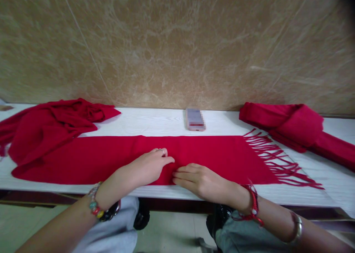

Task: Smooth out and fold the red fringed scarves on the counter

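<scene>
A red fringed scarf (213, 153) lies spread lengthwise along the white surface, its tassels at the right end and its left end running into a crumpled heap. Over the middle of the scarf is my left hand (151, 166), with curled fingers and a ring showing. Its fingertips are hidden, so whether cloth is pinched in them does not show. Just to the right, my right hand (194, 179) rests on the scarf's near half, fingers stretched out together and lying nearly flat. The two hands are close but apart.
Bunched red cloth (55, 123) sits at the left, and a folded red cloth (285, 123) at the right overlaps near the tassels. A phone (195, 119) lies behind the scarf. A brown marbled wall (166, 46) stands behind the white tabletop (144, 120).
</scene>
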The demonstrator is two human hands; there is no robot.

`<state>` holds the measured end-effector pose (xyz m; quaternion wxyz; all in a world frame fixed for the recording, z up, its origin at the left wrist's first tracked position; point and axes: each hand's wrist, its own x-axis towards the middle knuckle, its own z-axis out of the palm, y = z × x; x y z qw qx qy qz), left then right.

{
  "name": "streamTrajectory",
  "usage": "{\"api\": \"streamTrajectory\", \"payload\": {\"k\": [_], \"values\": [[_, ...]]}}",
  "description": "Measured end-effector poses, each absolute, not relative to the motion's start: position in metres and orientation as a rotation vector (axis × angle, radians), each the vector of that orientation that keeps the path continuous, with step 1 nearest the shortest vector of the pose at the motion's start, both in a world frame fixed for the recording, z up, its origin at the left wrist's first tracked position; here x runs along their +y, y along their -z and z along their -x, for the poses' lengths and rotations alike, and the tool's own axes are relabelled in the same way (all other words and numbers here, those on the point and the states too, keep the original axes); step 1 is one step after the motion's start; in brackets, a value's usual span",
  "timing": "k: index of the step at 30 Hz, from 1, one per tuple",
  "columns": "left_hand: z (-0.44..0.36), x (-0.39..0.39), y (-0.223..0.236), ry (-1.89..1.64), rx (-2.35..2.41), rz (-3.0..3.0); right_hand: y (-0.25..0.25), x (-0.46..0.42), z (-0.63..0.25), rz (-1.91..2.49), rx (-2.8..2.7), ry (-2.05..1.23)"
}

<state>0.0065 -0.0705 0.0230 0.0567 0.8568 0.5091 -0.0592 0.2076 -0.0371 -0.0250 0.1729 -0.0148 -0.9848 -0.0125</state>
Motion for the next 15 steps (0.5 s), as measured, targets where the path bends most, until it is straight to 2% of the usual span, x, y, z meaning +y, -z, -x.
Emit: {"api": "streamTrajectory", "payload": {"k": [5,7,11,15], "values": [[-0.003,-0.069,-0.023,0.382,2.179,-2.26,0.026,-0.036,-0.209,0.023,-2.787,0.009],[-0.009,-0.072,-0.026,0.369,2.061,-2.336,0.026,-0.037,-0.209,0.04,-2.791,0.011],[-0.018,-0.07,-0.021,0.221,1.522,-2.595,0.025,-0.037,-0.207,0.035,-2.79,0.005],[-0.015,-0.054,-0.01,0.233,1.817,-2.49,0.028,-0.036,-0.207,-0.007,-2.747,0.005]]}}
